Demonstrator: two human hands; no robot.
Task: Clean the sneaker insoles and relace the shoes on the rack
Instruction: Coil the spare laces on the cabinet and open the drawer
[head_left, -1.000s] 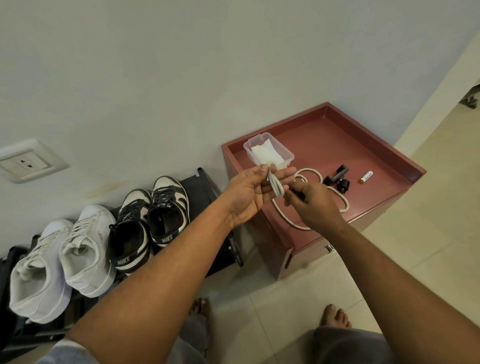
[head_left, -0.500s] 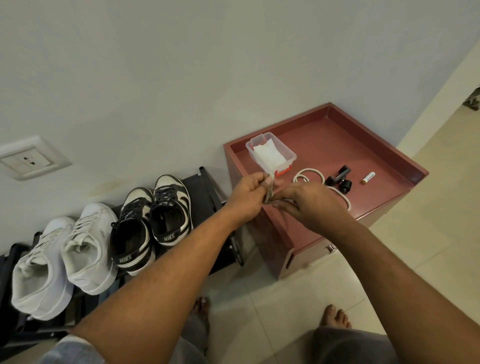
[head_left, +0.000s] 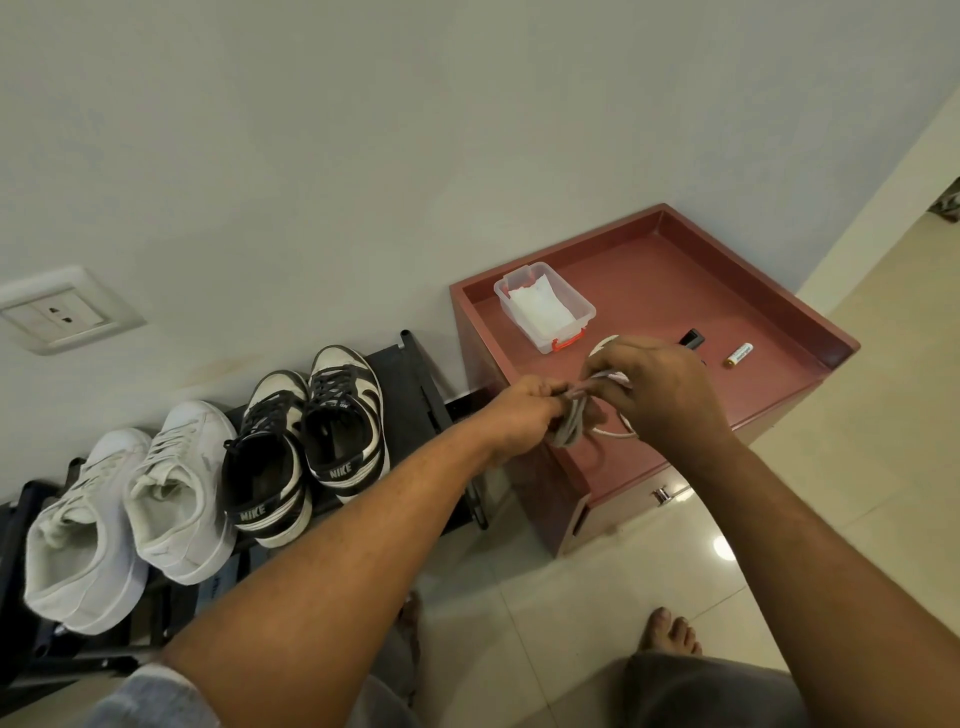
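Note:
My left hand grips a bundled white shoelace above the near left corner of the red cabinet top. My right hand pinches a strand of the same lace and holds it across the bundle. A loose loop of the lace lies on the cabinet under my right hand. On the black rack to the left stand a black-and-white pair of sneakers with black laces and a white pair of sneakers.
A clear plastic box with white wipes sits on the cabinet's back left. A small black part and a battery lie to its right. A wall socket is at left. My bare feet stand on pale tiles.
My hands have dropped lower and closer together. The lace, held open a second ago, is now gathered into a bundle with my right hand over it.

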